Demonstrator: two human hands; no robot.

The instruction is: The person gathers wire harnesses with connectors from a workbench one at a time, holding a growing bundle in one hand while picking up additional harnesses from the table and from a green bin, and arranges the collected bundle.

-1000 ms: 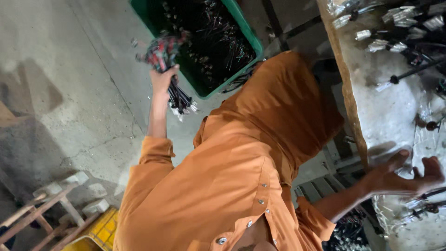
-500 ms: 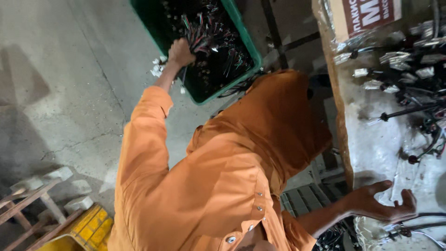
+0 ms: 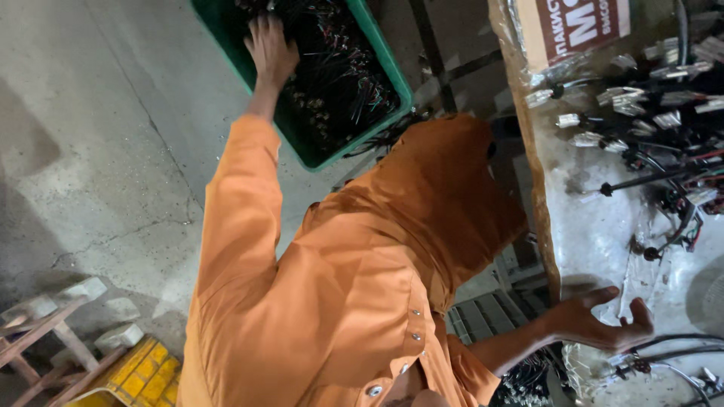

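Note:
My left hand (image 3: pixel 270 47) reaches far out into a green plastic bin (image 3: pixel 395 89) on the concrete floor. It rests palm down on the tangle of black wire bundles (image 3: pixel 343 83) inside, fingers stretched out; no bundle shows in its grip. My right hand (image 3: pixel 603 325) lies on the near edge of the workbench (image 3: pixel 596 226), fingers spread on its clear plastic cover, holding nothing. My orange sleeves and garment fill the middle of the view.
Wire harnesses with connectors (image 3: pixel 664 120) and a cardboard box (image 3: pixel 581 26) lie on the bench. A grey slatted crate (image 3: pixel 483 316) sits under it. A yellow crate (image 3: pixel 139 377) and a wooden stool frame (image 3: pixel 45 332) stand at lower left on cracked concrete.
My left hand, which held a bundle of wires above the floor, has moved into the green bin and now lies on the wires there. My right hand has slid a little along the bench edge.

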